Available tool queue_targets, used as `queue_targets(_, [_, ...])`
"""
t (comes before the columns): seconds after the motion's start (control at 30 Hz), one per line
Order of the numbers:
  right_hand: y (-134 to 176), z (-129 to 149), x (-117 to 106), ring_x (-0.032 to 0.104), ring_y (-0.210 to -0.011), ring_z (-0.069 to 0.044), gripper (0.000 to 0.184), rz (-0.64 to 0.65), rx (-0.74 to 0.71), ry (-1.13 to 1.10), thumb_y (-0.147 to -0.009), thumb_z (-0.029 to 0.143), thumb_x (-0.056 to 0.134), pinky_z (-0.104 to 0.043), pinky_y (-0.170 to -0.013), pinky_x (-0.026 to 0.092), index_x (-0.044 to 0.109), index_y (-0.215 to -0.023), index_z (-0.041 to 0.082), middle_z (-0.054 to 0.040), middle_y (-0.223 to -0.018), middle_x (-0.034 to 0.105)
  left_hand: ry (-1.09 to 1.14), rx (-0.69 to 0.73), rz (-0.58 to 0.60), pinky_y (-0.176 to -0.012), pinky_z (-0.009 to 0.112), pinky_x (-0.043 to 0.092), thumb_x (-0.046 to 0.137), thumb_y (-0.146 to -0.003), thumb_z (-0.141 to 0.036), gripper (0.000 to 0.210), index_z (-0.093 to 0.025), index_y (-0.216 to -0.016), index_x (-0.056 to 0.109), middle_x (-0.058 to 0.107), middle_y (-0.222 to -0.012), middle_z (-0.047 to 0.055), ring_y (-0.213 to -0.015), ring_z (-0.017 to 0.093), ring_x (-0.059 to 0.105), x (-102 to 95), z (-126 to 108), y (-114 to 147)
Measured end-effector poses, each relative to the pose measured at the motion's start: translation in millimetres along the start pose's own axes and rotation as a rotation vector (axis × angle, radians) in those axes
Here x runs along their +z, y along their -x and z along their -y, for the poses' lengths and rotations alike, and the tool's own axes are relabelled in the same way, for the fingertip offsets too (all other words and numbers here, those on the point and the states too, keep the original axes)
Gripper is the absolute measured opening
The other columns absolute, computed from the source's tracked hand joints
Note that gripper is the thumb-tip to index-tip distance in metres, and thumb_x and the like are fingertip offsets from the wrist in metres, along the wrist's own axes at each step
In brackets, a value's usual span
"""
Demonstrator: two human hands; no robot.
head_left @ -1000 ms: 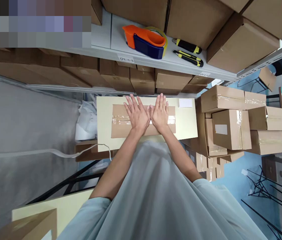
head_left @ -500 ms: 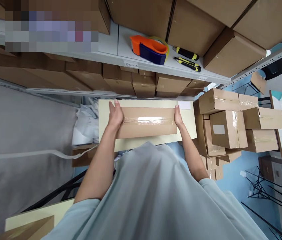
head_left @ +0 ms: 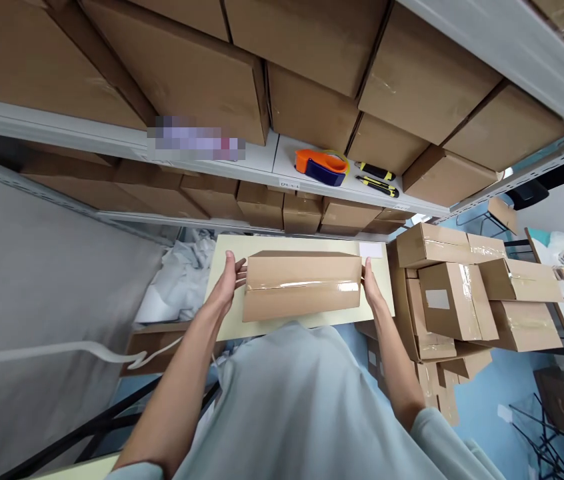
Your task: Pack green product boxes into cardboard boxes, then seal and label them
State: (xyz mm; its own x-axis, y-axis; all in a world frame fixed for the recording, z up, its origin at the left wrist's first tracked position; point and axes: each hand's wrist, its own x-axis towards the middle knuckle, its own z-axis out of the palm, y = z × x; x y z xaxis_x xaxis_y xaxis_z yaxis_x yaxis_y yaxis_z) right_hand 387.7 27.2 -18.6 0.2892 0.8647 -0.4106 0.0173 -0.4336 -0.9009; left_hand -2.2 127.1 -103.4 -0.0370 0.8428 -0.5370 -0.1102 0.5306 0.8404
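Note:
A long cardboard box [head_left: 302,283], its seam sealed with shiny clear tape, is between my two hands over a pale yellow board [head_left: 225,293]. My left hand [head_left: 229,280] presses the box's left end, thumb up and fingers reaching to its side. At the opposite end my right hand [head_left: 371,287] grips with the thumb up, its fingers partly hidden behind the box. The box is tilted a little, so a strip of its far side shows. A white paper label [head_left: 371,250] lies on the board's far right corner.
An orange-and-blue tape dispenser [head_left: 321,167] and two yellow-black utility knives [head_left: 377,180] lie on the shelf [head_left: 255,159] ahead, which holds many cartons. Stacked cartons [head_left: 455,300] stand on the right. Crumpled white sheeting [head_left: 177,273] and a white cable [head_left: 82,348] are on the left.
The view has tipped upward, showing more of the shelves. The box has rolled slightly so its far side shows, and my left hand has shifted from its top corner to its end.

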Motion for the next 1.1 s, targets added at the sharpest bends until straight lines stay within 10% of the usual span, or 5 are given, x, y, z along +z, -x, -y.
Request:
queue_targets(0.27, [24.1,-46.1,-13.5,0.059,-0.155,-0.035,0.062,-0.036,-0.087,-0.033,-0.093,0.060,0.076,-0.048,-0.121,0.055,0.080,-0.145,0.026,-0.0068,-0.166,0.064,0.033,-0.055,0.046,-0.109,0.047,0.059,0.092,-0.070,-0.051,0.074,-0.021,-0.137,0.080,0.080,-0.141,0.014,-0.133,0.034,0.072,-11.8,35.9,29.5])
queue_targets(0.57, [28.3,-140.4,-16.8,0.071,-0.140,-0.038,0.077,-0.041,0.013,0.027,-0.077,0.052,0.086,-0.061,-0.121,0.056,0.077,-0.146,0.021,-0.0119,-0.152,0.074,-0.080,-0.062,0.085,-0.118,0.051,0.058,0.078,-0.079,-0.033,0.079,-0.022,-0.155,0.063,0.076,-0.148,0.015,-0.137,0.031,0.072,-9.5,114.8,29.2])
queue_targets(0.83, [-33.3,-124.7,-13.6,0.059,-0.154,-0.041,0.090,-0.086,-0.024,0.202,-0.085,0.057,0.083,-0.059,-0.126,0.051,0.060,-0.163,0.019,-0.0193,-0.175,0.052,-0.289,0.021,-0.026,-0.137,0.057,0.034,0.087,-0.082,-0.057,0.107,-0.017,-0.170,0.041,0.039,-0.181,0.025,-0.169,0.041,0.039,10.6,99.2,-18.5])
queue_targets(1.1, [-43.1,-120.5,10.5,0.065,-0.147,-0.034,0.085,0.069,-0.233,0.212,-0.097,0.073,0.067,-0.051,-0.129,0.048,0.059,-0.164,0.022,-0.0122,-0.163,0.067,-0.393,0.247,0.065,-0.128,0.047,0.050,0.064,-0.100,-0.050,0.077,-0.019,-0.168,0.044,0.066,-0.160,0.017,-0.146,0.029,0.066,27.5,90.1,-7.5])
